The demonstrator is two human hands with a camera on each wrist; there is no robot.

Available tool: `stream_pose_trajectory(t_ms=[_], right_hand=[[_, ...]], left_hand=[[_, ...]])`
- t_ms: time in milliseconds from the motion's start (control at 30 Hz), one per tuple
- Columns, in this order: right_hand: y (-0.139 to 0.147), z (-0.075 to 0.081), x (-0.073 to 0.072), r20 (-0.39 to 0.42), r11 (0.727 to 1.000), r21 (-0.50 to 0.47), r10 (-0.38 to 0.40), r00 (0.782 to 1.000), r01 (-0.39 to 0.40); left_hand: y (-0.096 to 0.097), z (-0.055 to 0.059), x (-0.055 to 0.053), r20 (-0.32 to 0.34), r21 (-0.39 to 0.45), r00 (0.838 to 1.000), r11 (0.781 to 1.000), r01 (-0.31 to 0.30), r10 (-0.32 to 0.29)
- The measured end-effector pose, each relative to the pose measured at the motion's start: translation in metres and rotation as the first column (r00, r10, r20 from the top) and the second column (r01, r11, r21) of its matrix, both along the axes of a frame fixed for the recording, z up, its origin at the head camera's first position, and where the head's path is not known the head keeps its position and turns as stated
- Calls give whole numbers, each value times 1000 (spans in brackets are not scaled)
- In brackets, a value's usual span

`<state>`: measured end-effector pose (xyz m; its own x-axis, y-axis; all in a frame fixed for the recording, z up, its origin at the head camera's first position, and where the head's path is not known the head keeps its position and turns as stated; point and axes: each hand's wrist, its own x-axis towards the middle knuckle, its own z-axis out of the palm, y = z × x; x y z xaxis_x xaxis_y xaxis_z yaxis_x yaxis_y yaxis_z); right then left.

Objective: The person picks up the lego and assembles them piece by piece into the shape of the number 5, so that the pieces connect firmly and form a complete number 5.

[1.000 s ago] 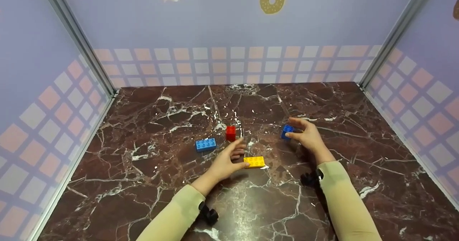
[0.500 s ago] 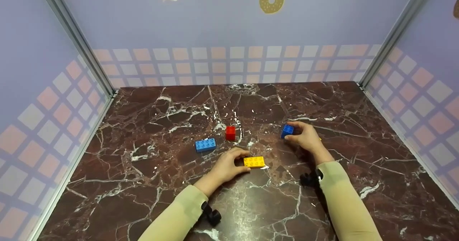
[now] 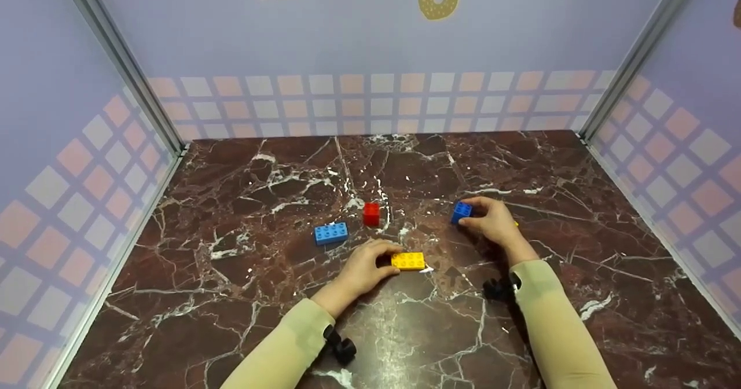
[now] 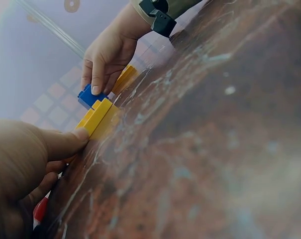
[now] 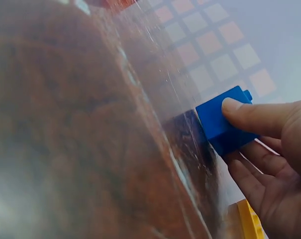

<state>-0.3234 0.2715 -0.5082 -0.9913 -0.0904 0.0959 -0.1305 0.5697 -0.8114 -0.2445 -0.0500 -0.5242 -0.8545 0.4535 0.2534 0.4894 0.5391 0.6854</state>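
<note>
My left hand (image 3: 366, 266) pinches the left end of a yellow building brick (image 3: 408, 261) lying studs-up on the table; in the left wrist view the thumb presses the near side of this yellow brick (image 4: 95, 120). Further right, my right hand (image 3: 492, 221) holds a small dark blue brick (image 3: 461, 212) between thumb and fingers. The right wrist view has the thumb flat on one face of the blue brick (image 5: 225, 122), with fingers behind it. A red brick (image 3: 371, 214) and a lighter blue brick (image 3: 331, 233) stand beyond and left of my left hand, touched by neither hand.
A second yellow brick (image 5: 250, 221) lies behind my right hand, mostly hidden in the head view. The dark red marbled table (image 3: 243, 319) is bounded by patterned panels (image 3: 370, 41) at the back and both sides.
My left hand has drawn back from beside the red brick, and its thumb and fingers have come around the yellow brick's end. The right fingers have closed from loosely spread onto the dark blue brick.
</note>
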Motion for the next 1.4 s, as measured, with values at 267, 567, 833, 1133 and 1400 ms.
stream_pose_trajectory(t_ms=[267, 567, 833, 1133, 1400], right_hand=[[-9, 7, 3, 11, 995, -59, 86, 996, -85], [-32, 21, 14, 21, 961, -103, 261, 965, -258], [-55, 30, 28, 81, 918, -60, 395, 915, -391], [-67, 28, 34, 102, 875, -11, 483, 870, -485], [-70, 26, 36, 106, 855, 54, 508, 855, -515]], left_hand=[[0, 2, 0, 7, 2, 1000, 1000, -25, 25], [0, 2, 0, 14, 21, 999, 999, -31, 31], [-1, 2, 0, 17, 22, 1000, 999, -24, 23], [-1, 2, 0, 7, 22, 1000, 1000, -13, 13], [-2, 0, 0, -2, 22, 1000, 1000, -10, 10]])
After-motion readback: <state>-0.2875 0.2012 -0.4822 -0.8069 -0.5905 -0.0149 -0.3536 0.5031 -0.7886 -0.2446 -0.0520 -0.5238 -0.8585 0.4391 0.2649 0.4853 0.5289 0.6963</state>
